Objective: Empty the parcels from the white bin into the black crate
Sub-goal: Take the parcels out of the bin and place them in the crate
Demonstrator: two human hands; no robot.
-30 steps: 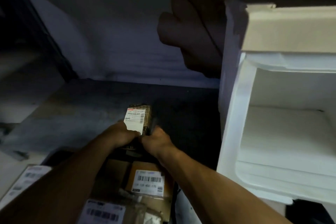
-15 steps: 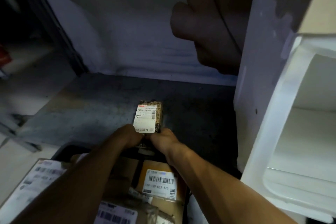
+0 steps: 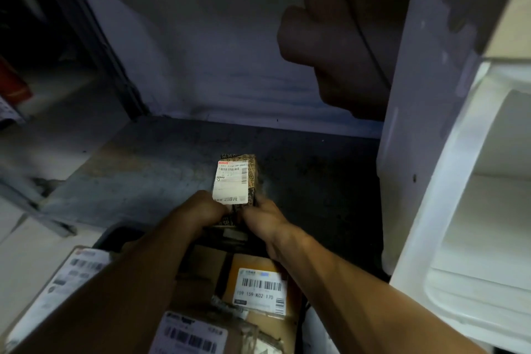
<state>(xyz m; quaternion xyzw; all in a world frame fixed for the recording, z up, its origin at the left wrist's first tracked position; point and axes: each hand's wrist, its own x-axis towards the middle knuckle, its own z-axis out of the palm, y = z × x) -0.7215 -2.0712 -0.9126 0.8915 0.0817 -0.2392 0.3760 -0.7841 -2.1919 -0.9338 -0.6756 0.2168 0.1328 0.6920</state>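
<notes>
Both the left hand (image 3: 205, 210) and right hand (image 3: 263, 217) grip a small brown printed parcel with a white label (image 3: 235, 181) above the far edge of the black crate (image 3: 115, 234), already loaded with labelled cardboard parcels (image 3: 258, 287), while the tipped white plastic bin (image 3: 448, 181) looks emptied, so the job seems nearly finished.

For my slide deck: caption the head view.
Both hands, left and right, grip a small labelled parcel above other parcels, beside the white bin.
</notes>
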